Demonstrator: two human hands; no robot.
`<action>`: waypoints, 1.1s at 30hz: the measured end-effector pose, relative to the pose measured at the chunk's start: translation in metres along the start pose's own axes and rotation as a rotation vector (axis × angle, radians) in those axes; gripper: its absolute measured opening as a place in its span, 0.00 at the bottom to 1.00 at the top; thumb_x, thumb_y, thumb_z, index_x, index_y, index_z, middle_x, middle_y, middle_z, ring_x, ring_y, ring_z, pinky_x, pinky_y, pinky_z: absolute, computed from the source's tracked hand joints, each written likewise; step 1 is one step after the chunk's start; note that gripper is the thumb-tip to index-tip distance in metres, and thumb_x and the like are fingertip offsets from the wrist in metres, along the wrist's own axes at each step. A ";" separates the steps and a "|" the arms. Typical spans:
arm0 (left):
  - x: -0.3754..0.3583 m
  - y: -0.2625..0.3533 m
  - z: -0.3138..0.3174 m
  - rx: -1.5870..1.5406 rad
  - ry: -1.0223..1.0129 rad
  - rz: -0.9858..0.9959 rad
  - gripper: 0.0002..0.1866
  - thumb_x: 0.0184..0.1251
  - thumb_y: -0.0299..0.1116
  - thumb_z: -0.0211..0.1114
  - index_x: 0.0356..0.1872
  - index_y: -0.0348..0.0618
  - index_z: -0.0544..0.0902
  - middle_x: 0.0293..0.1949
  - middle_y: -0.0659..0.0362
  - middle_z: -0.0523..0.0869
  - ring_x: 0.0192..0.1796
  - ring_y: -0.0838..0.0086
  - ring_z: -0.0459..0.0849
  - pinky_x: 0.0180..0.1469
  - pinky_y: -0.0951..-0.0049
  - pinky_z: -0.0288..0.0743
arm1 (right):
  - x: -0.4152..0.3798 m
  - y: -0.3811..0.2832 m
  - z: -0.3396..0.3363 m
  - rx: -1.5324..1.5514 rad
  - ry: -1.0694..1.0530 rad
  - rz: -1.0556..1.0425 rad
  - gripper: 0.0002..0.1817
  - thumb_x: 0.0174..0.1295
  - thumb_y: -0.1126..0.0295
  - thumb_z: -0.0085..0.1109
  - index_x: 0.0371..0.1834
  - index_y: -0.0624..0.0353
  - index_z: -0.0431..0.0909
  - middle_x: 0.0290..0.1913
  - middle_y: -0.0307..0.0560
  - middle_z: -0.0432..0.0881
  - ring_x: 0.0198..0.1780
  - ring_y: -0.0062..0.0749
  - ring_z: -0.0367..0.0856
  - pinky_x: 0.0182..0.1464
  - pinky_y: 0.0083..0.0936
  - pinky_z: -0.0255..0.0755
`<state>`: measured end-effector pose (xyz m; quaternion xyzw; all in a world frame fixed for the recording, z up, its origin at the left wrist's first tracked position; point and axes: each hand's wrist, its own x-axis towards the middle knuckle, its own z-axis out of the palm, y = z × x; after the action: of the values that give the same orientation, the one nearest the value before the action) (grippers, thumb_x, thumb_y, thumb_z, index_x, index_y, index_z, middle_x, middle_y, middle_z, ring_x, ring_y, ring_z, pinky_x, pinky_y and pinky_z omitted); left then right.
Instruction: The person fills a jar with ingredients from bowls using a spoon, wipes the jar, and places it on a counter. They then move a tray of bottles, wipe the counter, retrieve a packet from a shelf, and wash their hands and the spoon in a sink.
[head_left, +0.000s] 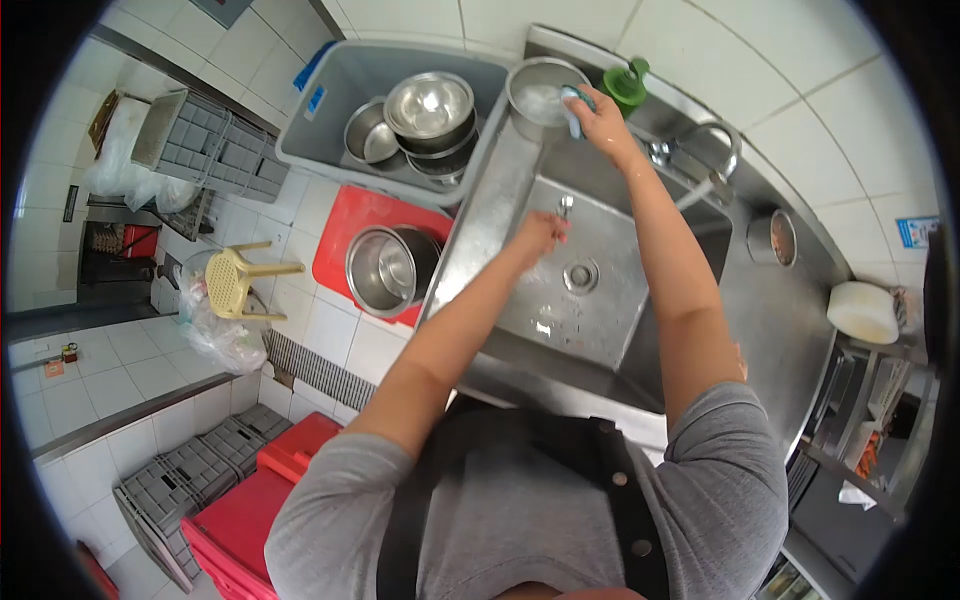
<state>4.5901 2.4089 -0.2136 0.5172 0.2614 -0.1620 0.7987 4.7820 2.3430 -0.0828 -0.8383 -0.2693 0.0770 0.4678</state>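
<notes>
My right hand (602,122) is closed on a bluish-green scrubbing cloth (576,108) at the right rim of a metal bowl (538,92) with whitish suds inside. That bowl stands at the sink's back left corner. Over the left part of the steel sink (600,312), my left hand (543,234) hangs with fingers curled; whether it holds anything is too small to tell. Beyond its fingertips a small shiny metal piece (566,204) shows in the basin. Water runs from the curved faucet (738,150) on the right.
A grey tub (300,140) with steel bowls stands left of the sink. More bowls (385,268) rest on a red lid (335,235). A green pump bottle (626,88) is behind the sink, a small pot (772,240) right. A yellow stool (228,283) stands farther left.
</notes>
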 end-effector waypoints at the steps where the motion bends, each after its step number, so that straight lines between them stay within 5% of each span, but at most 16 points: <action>1: -0.001 -0.002 0.005 -0.002 -0.005 -0.021 0.11 0.77 0.32 0.52 0.44 0.38 0.81 0.26 0.57 0.82 0.18 0.81 0.65 0.19 0.76 0.55 | -0.022 0.007 -0.007 0.138 -0.073 0.025 0.30 0.63 0.52 0.63 0.59 0.66 0.76 0.61 0.61 0.78 0.60 0.47 0.79 0.60 0.34 0.70; 2: -0.002 0.006 0.010 -0.017 -0.023 0.003 0.10 0.76 0.32 0.52 0.43 0.40 0.81 0.25 0.59 0.81 0.19 0.82 0.65 0.19 0.76 0.55 | -0.058 0.000 -0.007 0.093 -0.092 0.017 0.31 0.63 0.50 0.64 0.58 0.66 0.77 0.61 0.59 0.78 0.62 0.42 0.77 0.62 0.31 0.69; 7: -0.030 0.001 0.064 -0.026 -0.057 0.063 0.07 0.74 0.33 0.52 0.37 0.45 0.77 0.23 0.64 0.75 0.19 0.83 0.65 0.18 0.77 0.54 | -0.171 0.063 0.038 -0.178 -0.019 -0.067 0.28 0.60 0.47 0.65 0.52 0.59 0.82 0.56 0.62 0.80 0.60 0.51 0.79 0.59 0.35 0.73; 9: -0.026 -0.039 0.070 0.109 -0.054 0.060 0.07 0.73 0.34 0.52 0.34 0.48 0.75 0.22 0.67 0.71 0.19 0.83 0.65 0.18 0.77 0.54 | -0.187 0.058 0.019 -0.209 -0.127 0.266 0.24 0.58 0.46 0.65 0.42 0.58 0.86 0.48 0.64 0.83 0.50 0.56 0.82 0.49 0.40 0.76; 10: -0.036 -0.044 0.078 0.125 -0.064 0.048 0.07 0.73 0.34 0.52 0.34 0.48 0.75 0.22 0.67 0.71 0.19 0.83 0.65 0.18 0.77 0.54 | -0.193 0.068 0.019 -0.280 -0.020 0.157 0.21 0.57 0.48 0.66 0.34 0.56 0.87 0.37 0.63 0.84 0.39 0.59 0.82 0.42 0.46 0.75; 11: -0.051 -0.045 0.088 0.074 -0.031 0.024 0.08 0.74 0.35 0.52 0.34 0.47 0.75 0.21 0.67 0.71 0.19 0.83 0.65 0.18 0.77 0.54 | -0.196 0.076 0.020 -0.273 -0.010 0.171 0.21 0.57 0.48 0.66 0.34 0.56 0.87 0.37 0.63 0.84 0.39 0.59 0.82 0.42 0.46 0.75; 13: -0.070 -0.038 0.105 0.025 0.001 -0.003 0.09 0.75 0.36 0.52 0.33 0.47 0.76 0.20 0.67 0.71 0.18 0.83 0.65 0.17 0.76 0.54 | -0.197 0.083 0.017 -0.166 0.307 0.277 0.28 0.59 0.44 0.65 0.24 0.64 0.82 0.27 0.60 0.78 0.26 0.52 0.79 0.34 0.45 0.73; 14: -0.077 -0.032 0.110 0.082 -0.001 0.051 0.10 0.75 0.36 0.54 0.33 0.47 0.77 0.20 0.68 0.69 0.18 0.84 0.62 0.17 0.78 0.51 | -0.194 0.084 0.012 0.090 0.369 0.535 0.27 0.63 0.45 0.63 0.29 0.63 0.82 0.24 0.53 0.76 0.19 0.44 0.75 0.28 0.44 0.71; 15: -0.081 -0.028 0.112 0.137 -0.001 0.110 0.10 0.75 0.36 0.55 0.32 0.46 0.78 0.19 0.70 0.66 0.17 0.85 0.60 0.16 0.80 0.49 | -0.194 0.081 0.014 0.091 0.370 0.531 0.27 0.63 0.45 0.63 0.29 0.63 0.82 0.24 0.53 0.76 0.19 0.44 0.75 0.28 0.44 0.71; 17: -0.065 -0.025 0.103 0.130 0.014 0.151 0.11 0.76 0.38 0.54 0.34 0.45 0.79 0.18 0.69 0.66 0.17 0.85 0.60 0.16 0.80 0.49 | -0.193 0.084 0.028 1.075 0.696 0.859 0.24 0.66 0.48 0.62 0.36 0.63 0.81 0.26 0.47 0.79 0.21 0.35 0.75 0.24 0.39 0.69; 18: -0.056 -0.025 0.097 0.119 0.030 0.182 0.13 0.76 0.40 0.54 0.35 0.44 0.80 0.18 0.69 0.66 0.17 0.85 0.60 0.16 0.79 0.49 | -0.202 0.090 0.038 1.152 0.545 0.902 0.17 0.65 0.56 0.64 0.41 0.61 0.80 0.30 0.43 0.82 0.21 0.31 0.76 0.20 0.32 0.66; 22: -0.046 -0.022 0.086 0.371 0.196 0.108 0.15 0.77 0.42 0.52 0.34 0.45 0.80 0.17 0.69 0.66 0.16 0.84 0.60 0.16 0.79 0.49 | -0.220 0.057 0.043 1.036 0.428 0.701 0.15 0.63 0.63 0.65 0.43 0.64 0.79 0.30 0.44 0.81 0.24 0.27 0.76 0.21 0.29 0.66; 25: -0.048 -0.036 0.086 0.710 -0.013 0.409 0.17 0.78 0.41 0.50 0.29 0.45 0.77 0.18 0.64 0.72 0.15 0.79 0.64 0.15 0.75 0.53 | -0.212 0.070 0.023 0.768 0.377 0.527 0.13 0.61 0.67 0.65 0.44 0.64 0.78 0.33 0.49 0.83 0.28 0.33 0.82 0.26 0.33 0.75; 27: -0.076 -0.009 0.107 0.086 -0.122 -0.006 0.18 0.78 0.43 0.49 0.24 0.50 0.70 0.16 0.67 0.66 0.14 0.81 0.60 0.14 0.76 0.50 | -0.205 0.054 0.008 0.856 0.387 0.646 0.16 0.61 0.67 0.66 0.46 0.66 0.77 0.35 0.50 0.84 0.30 0.35 0.83 0.32 0.35 0.79; 30: -0.071 -0.006 0.095 -0.163 -0.213 -0.051 0.20 0.79 0.45 0.49 0.22 0.53 0.64 0.16 0.69 0.61 0.15 0.83 0.57 0.15 0.77 0.47 | -0.198 0.037 0.011 1.347 0.367 0.977 0.15 0.61 0.66 0.66 0.44 0.67 0.78 0.34 0.50 0.84 0.31 0.37 0.84 0.33 0.35 0.79; 33: -0.063 0.000 0.079 -0.238 -0.103 -0.151 0.22 0.79 0.47 0.48 0.21 0.54 0.62 0.16 0.70 0.60 0.14 0.83 0.55 0.15 0.78 0.44 | -0.211 0.048 0.037 1.098 0.318 0.647 0.14 0.63 0.62 0.65 0.37 0.65 0.80 0.28 0.47 0.83 0.30 0.37 0.84 0.33 0.35 0.79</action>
<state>4.5591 2.3365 -0.1509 0.3889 0.2754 -0.2158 0.8522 4.6085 2.2401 -0.1693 -0.5176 0.1473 0.2153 0.8149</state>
